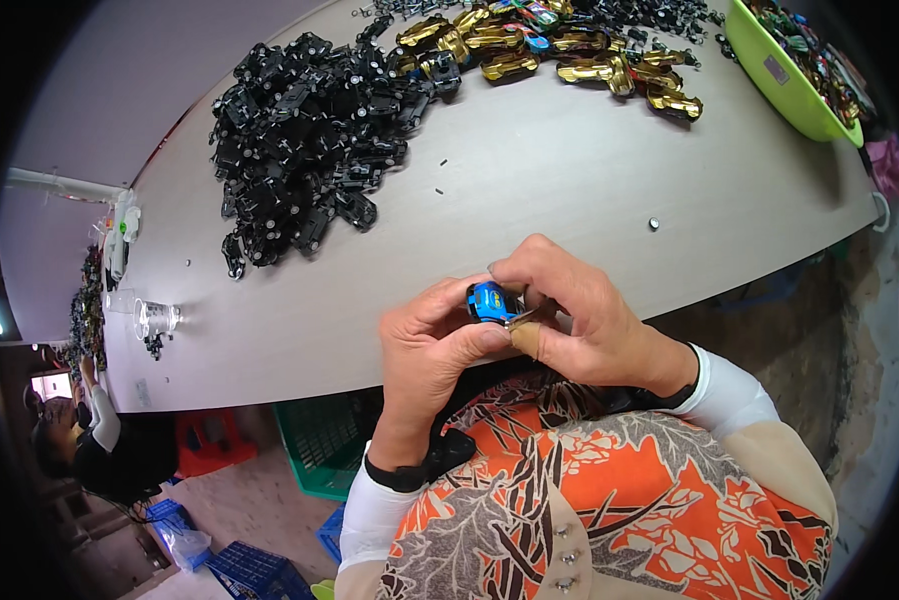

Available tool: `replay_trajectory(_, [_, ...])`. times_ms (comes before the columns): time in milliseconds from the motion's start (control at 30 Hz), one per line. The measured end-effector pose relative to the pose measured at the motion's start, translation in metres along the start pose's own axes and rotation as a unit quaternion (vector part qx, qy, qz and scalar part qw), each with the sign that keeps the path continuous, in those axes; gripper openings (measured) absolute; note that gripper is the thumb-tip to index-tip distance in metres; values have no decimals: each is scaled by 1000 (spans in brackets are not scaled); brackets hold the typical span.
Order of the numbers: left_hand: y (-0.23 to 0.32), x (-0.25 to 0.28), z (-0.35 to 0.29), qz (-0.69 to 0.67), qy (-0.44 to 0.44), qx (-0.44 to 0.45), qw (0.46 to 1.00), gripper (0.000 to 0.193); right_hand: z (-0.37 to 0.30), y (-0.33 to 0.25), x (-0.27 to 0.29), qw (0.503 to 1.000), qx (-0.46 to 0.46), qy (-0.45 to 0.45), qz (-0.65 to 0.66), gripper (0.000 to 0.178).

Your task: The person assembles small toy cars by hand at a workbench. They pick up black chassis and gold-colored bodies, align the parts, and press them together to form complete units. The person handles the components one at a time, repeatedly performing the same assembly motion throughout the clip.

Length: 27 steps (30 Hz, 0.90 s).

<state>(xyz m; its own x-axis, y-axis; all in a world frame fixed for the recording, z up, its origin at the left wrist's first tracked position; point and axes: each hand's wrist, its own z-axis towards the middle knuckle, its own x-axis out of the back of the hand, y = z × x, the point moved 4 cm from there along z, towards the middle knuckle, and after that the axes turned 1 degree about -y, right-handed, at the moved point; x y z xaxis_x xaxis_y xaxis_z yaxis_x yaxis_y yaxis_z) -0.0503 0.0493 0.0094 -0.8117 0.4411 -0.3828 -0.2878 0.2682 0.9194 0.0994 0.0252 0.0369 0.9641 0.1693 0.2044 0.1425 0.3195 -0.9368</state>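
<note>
A small blue toy car (488,302) with black parts is held close in front of me, just over the near edge of the table. My left hand (431,325) grips it between thumb and fingers from the left. From the right, my right hand (587,318) closes in a pinch at the car's other end. A thin shiny piece shows by the right thumb tip, too small to name, and a tan wrap covers that thumb. The right fingertips partly hide the car's right end.
Black toy car chassis (299,140) lie heaped at the left of the table (529,170). Gold car bodies (509,67) lie at the back. A lime green basin (784,85) of parts stands far right, a clear cup (156,318) at left. Another person (94,430) sits far left.
</note>
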Motion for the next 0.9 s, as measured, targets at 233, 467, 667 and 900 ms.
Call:
replay_trajectory(233, [3,-6,-1,61,4,-23,998,47,-2,4,-1,1000,25,-9,8,34])
replay_trajectory(467, [-7,-6,-2,11,16,-48,999,52,-1,-4,-4,999,31,31,-6,36])
replay_trajectory(667, [-7,-9,-5,47,17,-97,994,47,-1,-8,-4,998,15,-1,-60,37])
replay_trajectory(900, [1,-23,-9,209,-39,-71,974,49,-4,0,2,996,45,8,-79,33])
